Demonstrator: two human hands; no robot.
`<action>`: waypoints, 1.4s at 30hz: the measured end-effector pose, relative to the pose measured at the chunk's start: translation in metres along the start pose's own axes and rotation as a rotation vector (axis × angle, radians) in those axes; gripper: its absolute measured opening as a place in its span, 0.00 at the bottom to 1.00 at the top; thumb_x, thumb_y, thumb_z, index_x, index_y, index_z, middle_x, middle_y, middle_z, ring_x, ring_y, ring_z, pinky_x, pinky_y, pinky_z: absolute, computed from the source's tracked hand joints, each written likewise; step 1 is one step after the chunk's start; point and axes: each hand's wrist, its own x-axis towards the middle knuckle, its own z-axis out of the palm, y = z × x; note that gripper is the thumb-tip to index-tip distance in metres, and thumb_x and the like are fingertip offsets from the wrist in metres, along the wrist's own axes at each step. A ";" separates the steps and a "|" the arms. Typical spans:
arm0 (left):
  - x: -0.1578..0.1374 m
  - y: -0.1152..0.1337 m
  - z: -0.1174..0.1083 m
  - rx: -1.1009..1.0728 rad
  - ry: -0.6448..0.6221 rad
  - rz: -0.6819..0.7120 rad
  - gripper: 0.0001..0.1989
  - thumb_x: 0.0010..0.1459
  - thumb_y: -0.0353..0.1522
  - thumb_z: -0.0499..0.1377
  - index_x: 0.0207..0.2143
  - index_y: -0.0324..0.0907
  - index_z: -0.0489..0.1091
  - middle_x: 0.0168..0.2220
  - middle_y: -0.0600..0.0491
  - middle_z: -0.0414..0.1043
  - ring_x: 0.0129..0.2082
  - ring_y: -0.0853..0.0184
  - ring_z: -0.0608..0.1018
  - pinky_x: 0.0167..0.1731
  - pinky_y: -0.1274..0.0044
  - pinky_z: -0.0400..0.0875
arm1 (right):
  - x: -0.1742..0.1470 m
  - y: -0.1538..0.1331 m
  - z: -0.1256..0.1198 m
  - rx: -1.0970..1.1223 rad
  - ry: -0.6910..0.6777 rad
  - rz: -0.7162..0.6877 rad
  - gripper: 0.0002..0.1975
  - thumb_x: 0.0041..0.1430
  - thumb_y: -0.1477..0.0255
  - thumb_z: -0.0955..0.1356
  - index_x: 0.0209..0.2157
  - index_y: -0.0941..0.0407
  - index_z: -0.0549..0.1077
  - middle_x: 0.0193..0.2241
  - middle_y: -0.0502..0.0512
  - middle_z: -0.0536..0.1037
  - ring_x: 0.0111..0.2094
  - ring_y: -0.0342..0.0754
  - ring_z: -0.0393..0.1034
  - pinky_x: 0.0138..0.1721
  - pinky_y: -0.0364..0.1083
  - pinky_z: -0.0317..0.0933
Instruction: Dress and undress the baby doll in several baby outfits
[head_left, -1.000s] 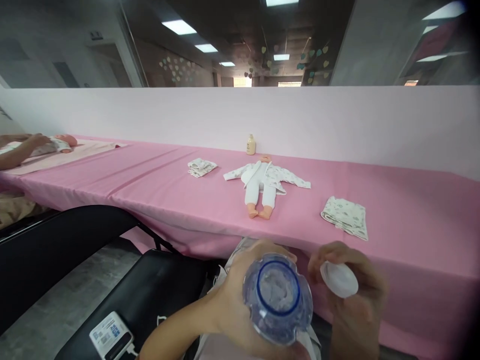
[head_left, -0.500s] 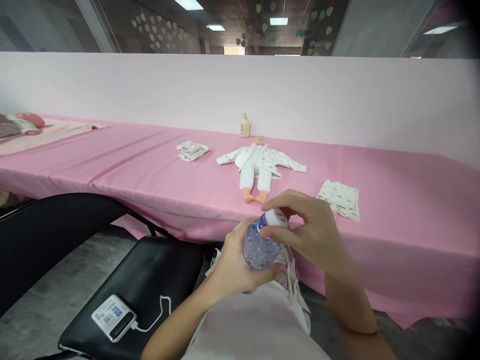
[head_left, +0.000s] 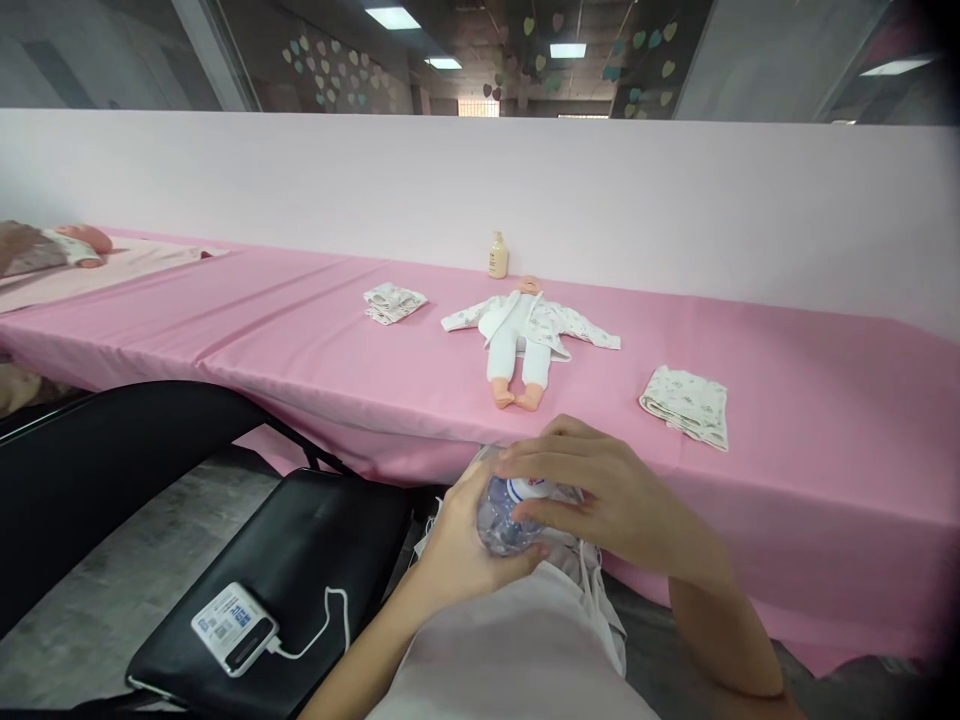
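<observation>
My left hand (head_left: 461, 540) is wrapped round a clear plastic water bottle (head_left: 498, 522), held low in front of my body. From the right, my right hand (head_left: 600, 485) closes over the top of the bottle, fingers and thumb about its white cap (head_left: 528, 488). Those fingers partly cover the cap and label. Beyond my hands, a baby doll (head_left: 517, 345) lies on its back on the pink-covered table (head_left: 300, 330), dressed in white trousers and an open patterned jacket with sleeves spread.
Folded patterned cloths lie left (head_left: 394, 302) and right (head_left: 686, 405) of the doll. A pump bottle (head_left: 498, 256) stands against the wall. Another doll (head_left: 75, 245) lies far left. On a black chair (head_left: 315, 560) beside me rests a white power bank (head_left: 234, 628) with its cable.
My right hand has come down and its fingers now reach further over the cap. The bottle is slightly lower and more covered. The view has shifted a little.
</observation>
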 end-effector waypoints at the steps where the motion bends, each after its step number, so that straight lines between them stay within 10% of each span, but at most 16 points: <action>1: -0.001 -0.001 -0.001 0.003 -0.004 0.009 0.31 0.43 0.30 0.67 0.51 0.42 0.64 0.48 0.48 0.70 0.48 0.56 0.74 0.48 0.66 0.71 | 0.000 0.001 0.001 0.021 -0.020 -0.010 0.11 0.62 0.68 0.67 0.47 0.50 0.75 0.44 0.52 0.78 0.39 0.47 0.69 0.40 0.47 0.66; 11: -0.003 -0.014 -0.012 0.091 -0.073 -0.037 0.33 0.40 0.32 0.68 0.51 0.43 0.65 0.48 0.49 0.70 0.47 0.57 0.74 0.49 0.66 0.70 | -0.012 -0.003 0.003 -0.128 -0.123 0.036 0.16 0.66 0.70 0.62 0.54 0.52 0.69 0.47 0.56 0.75 0.48 0.50 0.67 0.47 0.50 0.65; 18: -0.002 -0.024 -0.010 0.372 0.025 -0.020 0.29 0.43 0.32 0.66 0.50 0.43 0.66 0.43 0.51 0.72 0.41 0.60 0.73 0.42 0.69 0.71 | -0.006 0.018 0.032 -0.490 0.021 0.252 0.16 0.65 0.63 0.63 0.26 0.57 0.69 0.19 0.50 0.68 0.22 0.43 0.62 0.24 0.42 0.52; 28: 0.002 -0.048 0.000 0.787 0.201 0.123 0.27 0.46 0.29 0.63 0.52 0.38 0.66 0.38 0.47 0.74 0.40 0.55 0.70 0.40 0.66 0.70 | 0.000 0.050 0.079 -0.873 0.343 0.477 0.22 0.61 0.74 0.59 0.13 0.57 0.65 0.10 0.54 0.66 0.13 0.42 0.54 0.23 0.45 0.34; 36: 0.006 -0.042 -0.025 0.115 -0.181 -0.035 0.30 0.40 0.32 0.70 0.48 0.42 0.68 0.44 0.52 0.73 0.44 0.60 0.75 0.46 0.72 0.69 | 0.000 0.060 0.076 -0.441 0.303 -0.101 0.14 0.60 0.71 0.61 0.22 0.57 0.69 0.16 0.48 0.69 0.19 0.41 0.59 0.25 0.42 0.47; 42: 0.007 -0.056 -0.021 -0.003 -0.175 -0.215 0.37 0.41 0.33 0.70 0.55 0.41 0.64 0.49 0.50 0.72 0.48 0.57 0.74 0.47 0.70 0.69 | 0.012 0.082 0.085 -0.221 0.078 0.291 0.13 0.62 0.74 0.58 0.31 0.56 0.72 0.24 0.51 0.77 0.26 0.44 0.68 0.29 0.42 0.51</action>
